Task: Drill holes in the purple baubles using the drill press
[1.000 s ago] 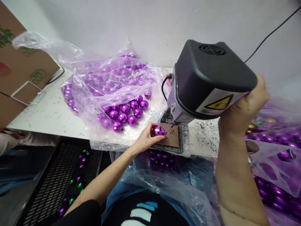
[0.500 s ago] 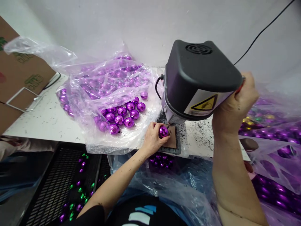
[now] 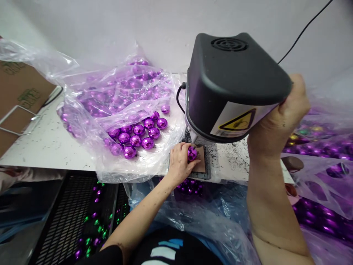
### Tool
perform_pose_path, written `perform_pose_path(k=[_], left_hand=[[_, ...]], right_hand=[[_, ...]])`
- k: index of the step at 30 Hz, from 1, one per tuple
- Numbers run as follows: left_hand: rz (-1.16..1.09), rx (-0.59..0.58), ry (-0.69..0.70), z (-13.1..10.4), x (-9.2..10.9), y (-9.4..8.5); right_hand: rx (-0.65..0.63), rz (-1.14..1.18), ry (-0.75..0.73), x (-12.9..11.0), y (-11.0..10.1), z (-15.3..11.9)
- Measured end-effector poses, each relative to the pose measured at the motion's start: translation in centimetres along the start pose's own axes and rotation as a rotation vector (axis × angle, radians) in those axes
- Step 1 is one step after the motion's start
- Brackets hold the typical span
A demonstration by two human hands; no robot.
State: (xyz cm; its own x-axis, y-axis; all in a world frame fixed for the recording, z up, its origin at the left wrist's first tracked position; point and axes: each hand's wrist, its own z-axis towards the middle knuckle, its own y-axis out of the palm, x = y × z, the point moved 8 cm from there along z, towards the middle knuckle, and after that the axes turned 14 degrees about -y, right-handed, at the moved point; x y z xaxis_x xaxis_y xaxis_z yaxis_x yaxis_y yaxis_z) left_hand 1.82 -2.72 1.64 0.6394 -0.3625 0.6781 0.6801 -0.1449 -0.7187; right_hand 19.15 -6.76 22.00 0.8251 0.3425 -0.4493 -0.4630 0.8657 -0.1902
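My left hand (image 3: pixel 179 162) is closed on a shiny purple faceted ball (image 3: pixel 192 153), with fingers and thumb around its sides. The ball rests over a brown pad (image 3: pixel 201 165) on the dark base (image 3: pixel 209 167) of a bench drill press. Directly above the ball is the narrow drill tip (image 3: pixel 195 140), close to it; whether they touch I cannot tell. The black motor housing (image 3: pixel 234 81) hides much of the machine. At its right side my right hand (image 3: pixel 286 110) is wrapped round the drill press handle, which is mostly hidden behind the housing and fingers.
A clear plastic bag (image 3: pixel 110 99) spills more purple balls (image 3: pixel 147 142) left of the machine. Dark shavings (image 3: pixel 231 158) litter the white table (image 3: pixel 30 151). A cardboard box (image 3: pixel 24 92) stands at far left. Below are a black crate (image 3: pixel 66 209) with purple and green balls, and bagged balls at right.
The view has shifted slightly, so the housing looks larger and the bag and box sit further left. Both hands keep their holds, the ball still under the drill tip.
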Motion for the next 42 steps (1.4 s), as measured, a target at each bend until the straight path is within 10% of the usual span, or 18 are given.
perform_pose_path(k=[42], left_hand=[[-0.022,0.013,-0.057,0.2,-0.2,0.9]], right_hand=[[0.064,-0.154,-0.069,-2.3,-2.5,-2.7]])
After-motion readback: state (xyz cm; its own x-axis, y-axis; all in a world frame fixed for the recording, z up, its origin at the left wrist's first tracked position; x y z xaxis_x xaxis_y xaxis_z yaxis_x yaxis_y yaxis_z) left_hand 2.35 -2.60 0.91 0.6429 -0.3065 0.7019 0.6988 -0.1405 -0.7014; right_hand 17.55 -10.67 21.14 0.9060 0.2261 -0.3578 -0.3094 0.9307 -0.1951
